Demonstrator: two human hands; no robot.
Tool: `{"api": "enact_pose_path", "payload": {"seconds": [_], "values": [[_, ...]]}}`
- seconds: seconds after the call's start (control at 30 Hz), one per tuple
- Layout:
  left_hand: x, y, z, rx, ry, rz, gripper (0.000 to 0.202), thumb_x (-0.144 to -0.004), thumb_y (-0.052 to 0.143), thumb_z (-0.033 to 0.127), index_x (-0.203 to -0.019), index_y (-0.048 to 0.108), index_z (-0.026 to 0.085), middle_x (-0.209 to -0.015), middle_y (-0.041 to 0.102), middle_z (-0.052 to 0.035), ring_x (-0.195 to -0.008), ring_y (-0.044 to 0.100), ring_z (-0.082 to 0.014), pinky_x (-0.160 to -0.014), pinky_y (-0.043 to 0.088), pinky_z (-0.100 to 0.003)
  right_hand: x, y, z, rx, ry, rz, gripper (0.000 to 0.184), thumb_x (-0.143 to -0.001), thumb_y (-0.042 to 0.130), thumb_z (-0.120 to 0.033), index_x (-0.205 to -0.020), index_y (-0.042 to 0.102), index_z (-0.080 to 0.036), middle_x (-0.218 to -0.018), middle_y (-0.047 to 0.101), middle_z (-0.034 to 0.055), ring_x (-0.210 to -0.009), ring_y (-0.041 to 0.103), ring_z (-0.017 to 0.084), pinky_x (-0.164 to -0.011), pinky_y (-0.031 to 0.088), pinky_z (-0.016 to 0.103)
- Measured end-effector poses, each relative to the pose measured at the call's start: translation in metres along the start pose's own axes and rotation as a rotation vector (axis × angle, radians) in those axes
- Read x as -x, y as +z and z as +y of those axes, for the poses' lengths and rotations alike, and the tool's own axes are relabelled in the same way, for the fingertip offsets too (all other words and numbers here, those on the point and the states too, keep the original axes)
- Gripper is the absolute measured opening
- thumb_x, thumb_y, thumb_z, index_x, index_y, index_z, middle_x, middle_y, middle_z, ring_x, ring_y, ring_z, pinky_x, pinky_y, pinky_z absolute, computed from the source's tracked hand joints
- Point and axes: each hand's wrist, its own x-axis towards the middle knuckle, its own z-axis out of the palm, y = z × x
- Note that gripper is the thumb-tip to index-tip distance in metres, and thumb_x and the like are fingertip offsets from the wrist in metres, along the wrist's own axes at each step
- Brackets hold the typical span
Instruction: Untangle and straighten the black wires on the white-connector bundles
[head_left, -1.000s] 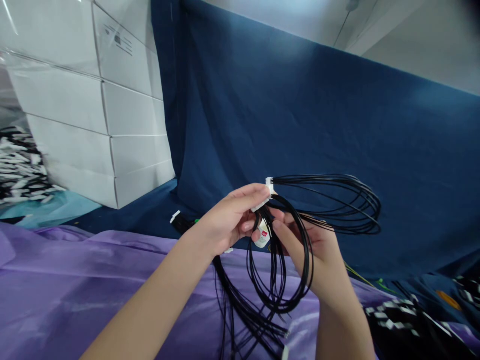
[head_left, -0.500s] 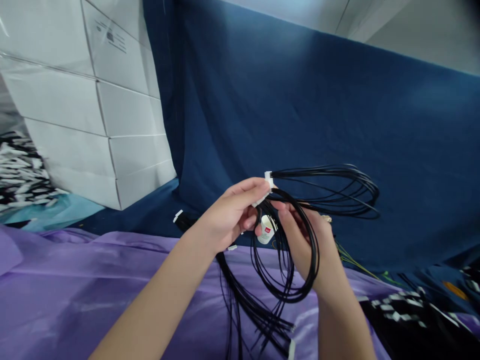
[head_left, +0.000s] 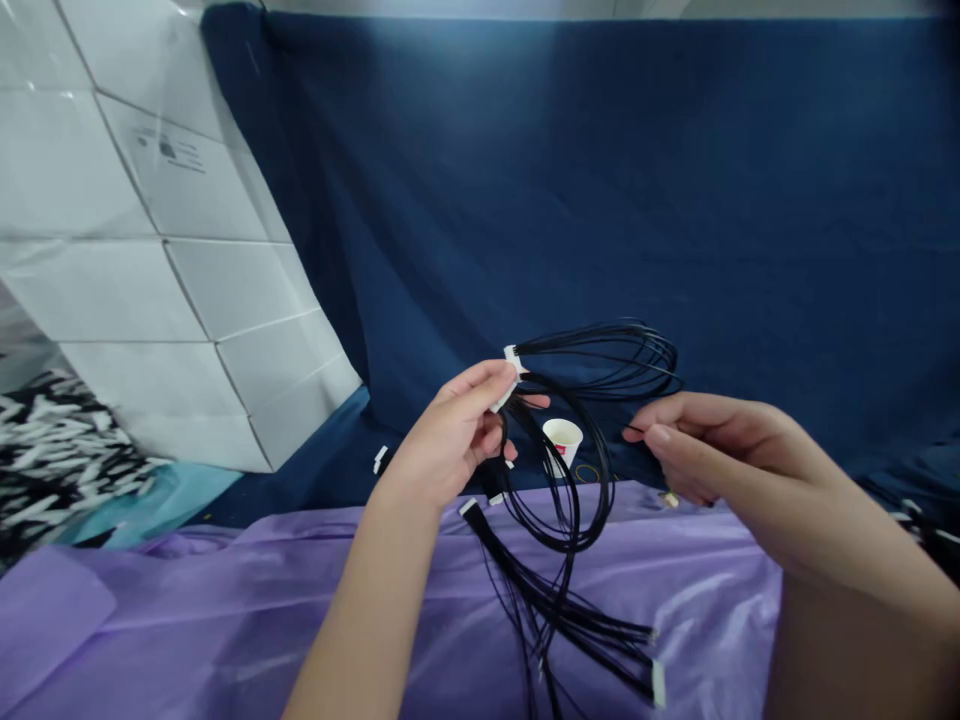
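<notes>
In my left hand (head_left: 442, 440) a long white connector (head_left: 504, 395) is pinched between thumb and fingers. Thin black wires (head_left: 609, 490) run out of it in loops, some out to the right, others hanging below. My right hand (head_left: 731, 465) is to the right of these loops, thumb and forefinger closed on a thin black wire (head_left: 632, 428). Whether that wire joins the connector, I cannot tell. On the purple cloth (head_left: 300, 590) below lies a bundle of black wires (head_left: 551, 590), with a white connector (head_left: 658, 684) at its lower right.
A white paper cup (head_left: 562, 433) stands behind the hanging loops, beside a thin yellowish ring (head_left: 587, 473). White boxes (head_left: 97, 290) are stacked at left, near a heap of black-and-white cable pieces (head_left: 64, 455). A dark blue cloth (head_left: 600, 180) hangs behind.
My right hand has moved away from the connector to the right and now pinches a wire out there. My left hand keeps its hold on the connector. The camera view has shifted.
</notes>
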Motion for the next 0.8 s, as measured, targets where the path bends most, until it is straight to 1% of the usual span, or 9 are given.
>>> {"api": "enact_pose_path", "payload": {"seconds": [0.07,0.17,0.33,0.43,0.53,0.6,0.63,0.7,0.8], "values": [[0.0,0.0,0.0,-0.028,-0.011,0.001,0.021,-0.092,0.064,0.037,-0.094,0.06,0.017,-0.087,0.074,-0.0046,-0.037,0.037,-0.0007,-0.042,0.046,-0.017,-0.003,0.002,0.002,0.007,-0.013,0.065,0.032,-0.09,0.066,-0.051,-0.086,0.07,-0.019,-0.057,0.043,-0.0037,-0.049,0.033,0.007,-0.041,0.026,0.019],[0.001,0.0,0.003,-0.046,-0.035,-0.001,0.021,-0.092,0.064,0.036,-0.094,0.059,0.017,-0.085,0.073,-0.004,-0.037,0.037,-0.0005,-0.042,0.046,-0.016,-0.013,0.009,0.007,-0.012,-0.038,0.202,0.033,-0.092,0.064,-0.05,-0.083,0.066,-0.018,-0.049,0.041,-0.0055,-0.044,0.032,0.005,-0.039,0.023,0.017],[0.002,-0.001,0.006,-0.064,-0.079,-0.06,0.02,-0.093,0.065,0.036,-0.094,0.056,0.018,-0.077,0.071,-0.0014,-0.036,0.039,-0.0011,-0.043,0.048,-0.017,-0.025,0.016,0.016,-0.086,-0.02,0.31,0.032,-0.091,0.066,-0.049,-0.084,0.064,-0.017,-0.046,0.041,-0.0067,-0.04,0.033,0.004,-0.037,0.021,0.015],[0.002,-0.002,0.007,-0.06,-0.089,-0.048,0.02,-0.091,0.067,0.036,-0.095,0.056,0.018,-0.075,0.069,-0.0001,-0.036,0.038,-0.0009,-0.044,0.049,-0.018,-0.025,0.014,0.016,-0.18,0.012,0.283,0.03,-0.089,0.069,-0.046,-0.085,0.064,-0.017,-0.05,0.039,-0.0076,-0.04,0.033,0.004,-0.037,0.023,0.016],[0.002,-0.002,0.009,-0.041,-0.085,0.004,0.018,-0.092,0.065,0.034,-0.094,0.057,0.018,-0.075,0.069,-0.001,-0.037,0.037,-0.0009,-0.044,0.048,-0.018,-0.02,0.006,0.009,-0.446,0.067,0.15,0.022,-0.086,0.072,-0.041,-0.092,0.064,-0.021,-0.056,0.041,-0.0082,-0.038,0.031,0.004,-0.036,0.024,0.017],[0.002,-0.002,0.011,-0.034,-0.083,0.024,0.017,-0.092,0.065,0.033,-0.095,0.057,0.018,-0.074,0.069,-0.0015,-0.037,0.036,-0.0009,-0.043,0.047,-0.017,-0.017,-0.002,0.002,-0.63,0.081,0.098,0.02,-0.082,0.074,-0.038,-0.091,0.064,-0.023,-0.063,0.047,-0.0071,-0.036,0.027,0.003,-0.034,0.021,0.019],[0.003,-0.002,0.011,-0.033,-0.081,0.03,0.017,-0.092,0.065,0.032,-0.095,0.058,0.018,-0.074,0.069,-0.0015,-0.037,0.037,-0.001,-0.043,0.046,-0.017,-0.015,-0.006,-0.002,-0.684,0.075,0.099,0.018,-0.079,0.074,-0.035,-0.087,0.064,-0.023,-0.066,0.049,-0.006,-0.036,0.025,0.002,-0.033,0.02,0.019],[0.003,-0.002,0.013,-0.027,-0.077,0.034,0.017,-0.091,0.066,0.032,-0.095,0.058,0.018,-0.073,0.068,-0.0011,-0.037,0.037,-0.0012,-0.043,0.046,-0.017,-0.012,-0.012,-0.007,-0.7,0.05,0.124,0.014,-0.075,0.074,-0.031,-0.081,0.064,-0.024,-0.071,0.053,-0.0036,-0.039,0.028,0.003,-0.033,0.018,0.019],[0.005,-0.001,0.013,-0.01,-0.086,0.039,0.017,-0.091,0.066,0.032,-0.096,0.058,0.018,-0.073,0.068,-0.001,-0.037,0.037,-0.0012,-0.042,0.045,-0.017,-0.011,-0.014,-0.008,-0.661,0.038,0.199,0.011,-0.076,0.072,-0.034,-0.084,0.068,-0.027,-0.076,0.058,0.0,-0.046,0.039,0.007,-0.035,0.025,0.02]]}}
